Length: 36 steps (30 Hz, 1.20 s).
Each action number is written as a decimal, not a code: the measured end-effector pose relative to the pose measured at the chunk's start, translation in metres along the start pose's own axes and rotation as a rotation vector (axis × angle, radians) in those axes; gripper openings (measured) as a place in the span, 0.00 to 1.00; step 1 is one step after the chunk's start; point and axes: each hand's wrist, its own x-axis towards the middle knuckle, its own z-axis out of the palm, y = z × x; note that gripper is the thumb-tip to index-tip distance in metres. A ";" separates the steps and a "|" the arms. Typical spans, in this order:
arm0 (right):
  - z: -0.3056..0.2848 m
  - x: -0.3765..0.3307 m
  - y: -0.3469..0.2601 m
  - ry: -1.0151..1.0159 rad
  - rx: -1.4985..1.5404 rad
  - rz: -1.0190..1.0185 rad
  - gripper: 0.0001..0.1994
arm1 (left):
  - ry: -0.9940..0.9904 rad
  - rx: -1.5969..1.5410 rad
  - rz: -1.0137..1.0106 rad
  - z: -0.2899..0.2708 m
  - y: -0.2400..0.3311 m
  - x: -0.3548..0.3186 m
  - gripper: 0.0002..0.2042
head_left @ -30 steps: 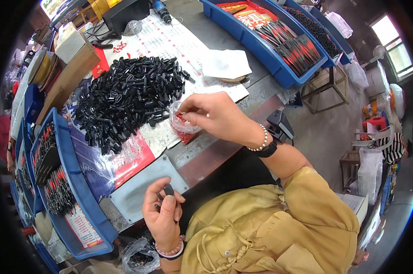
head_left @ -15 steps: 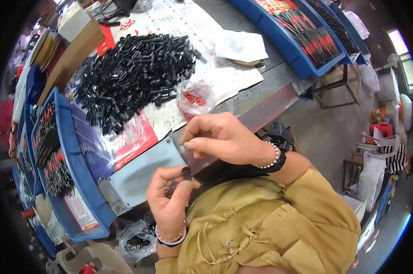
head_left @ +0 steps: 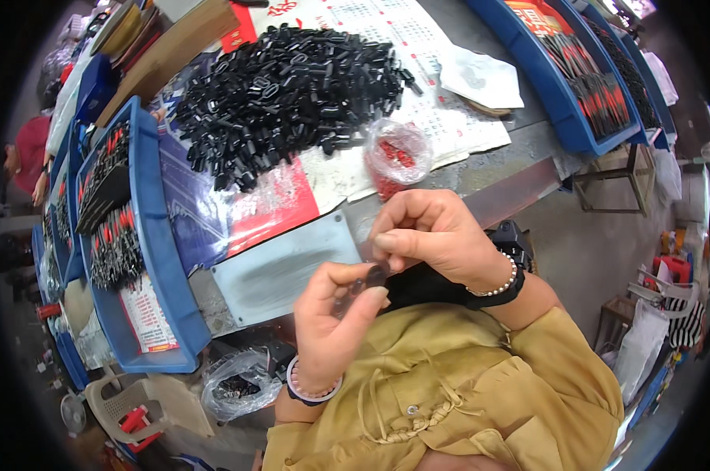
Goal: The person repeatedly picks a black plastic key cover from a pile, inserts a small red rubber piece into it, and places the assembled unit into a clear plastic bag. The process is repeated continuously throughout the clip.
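My left hand (head_left: pixel 327 330) is closed on small black plastic parts (head_left: pixel 377 275), one of them pinched at the thumb and index finger and others tucked against the fingers. Close to that part is my right hand (head_left: pixel 445 239), thumb and index finger pinched together; whatever is between them is too small to make out. Both hands are above the table's front edge, beside a pale blue board (head_left: pixel 280 279) with a dark smudge. Just beyond my right hand stands a clear plastic-lined container (head_left: pixel 398 157) with small red pieces. Further back lies a large heap of glossy black parts (head_left: pixel 284 102).
At left, a blue bin (head_left: pixel 162 290) holds black and red items. Another blue bin (head_left: pixel 563 118) stands far right with similar items. White paper (head_left: pixel 480 78) lies near the heap. Below the table edge are a plastic bag (head_left: pixel 241 385) with black bits and a beige chair (head_left: pixel 182 404).
My right hand has come down to my left, so their fingertips now nearly meet at the black part. The view has shifted, moving the table's contents across the picture.
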 end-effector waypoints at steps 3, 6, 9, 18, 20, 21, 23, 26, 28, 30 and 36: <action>0.002 0.000 0.001 -0.007 0.014 0.039 0.07 | -0.017 0.001 0.048 -0.001 -0.001 0.002 0.09; 0.003 0.000 0.003 -0.023 -0.018 0.018 0.07 | -0.023 -0.002 0.062 -0.002 -0.002 0.002 0.09; 0.005 0.000 0.005 -0.067 -0.126 -0.070 0.07 | -0.019 -0.004 0.066 -0.003 -0.002 0.000 0.10; 0.009 -0.001 0.009 -0.043 -0.159 -0.085 0.07 | 0.010 -0.022 0.041 -0.005 0.001 -0.001 0.10; 0.009 0.000 0.009 -0.009 -0.108 -0.071 0.06 | 0.026 -0.081 0.015 -0.005 0.000 -0.001 0.10; 0.010 0.000 0.009 0.003 -0.082 -0.074 0.06 | 0.031 -0.118 0.011 -0.005 0.000 0.000 0.11; 0.010 0.000 0.010 0.003 -0.064 -0.098 0.06 | 0.026 -0.199 0.000 -0.007 -0.003 0.001 0.11; 0.011 -0.002 0.016 -0.016 -0.100 -0.149 0.05 | 0.045 -0.332 0.017 -0.009 -0.008 0.003 0.12; 0.013 -0.003 0.020 -0.024 -0.080 -0.145 0.06 | 0.105 -0.376 0.026 -0.009 -0.011 0.004 0.11; 0.014 -0.002 0.024 -0.081 -0.039 -0.131 0.05 | 0.142 -0.390 0.044 -0.010 -0.013 0.006 0.11; 0.021 -0.003 0.034 -0.036 -0.035 -0.206 0.05 | 0.209 -0.417 0.123 -0.007 -0.019 0.009 0.11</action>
